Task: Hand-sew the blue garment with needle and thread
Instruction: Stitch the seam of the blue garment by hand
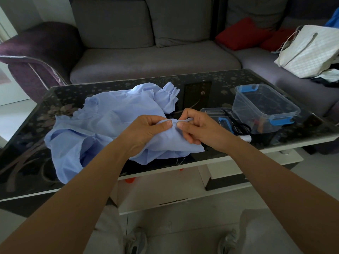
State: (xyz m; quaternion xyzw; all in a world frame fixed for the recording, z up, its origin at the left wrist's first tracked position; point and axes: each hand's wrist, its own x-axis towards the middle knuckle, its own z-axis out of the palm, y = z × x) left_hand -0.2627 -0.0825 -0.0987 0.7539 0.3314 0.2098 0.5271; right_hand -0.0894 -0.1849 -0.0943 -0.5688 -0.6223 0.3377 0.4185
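The blue garment [102, 129] lies crumpled on the dark glass desk [201, 85], its near fold lifted between the left hand [146, 132], whose fingers pinch the cloth, and the right hand [198, 129], whose fingers seem to pinch a barely visible needle [173, 122], mostly hidden in fabric.

left hand [146, 132] and right hand [194, 127] pinching blue garment [102, 121], needle [173, 122] between

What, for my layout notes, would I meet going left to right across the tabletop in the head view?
blue garment → left hand → right hand → scissors → clear container
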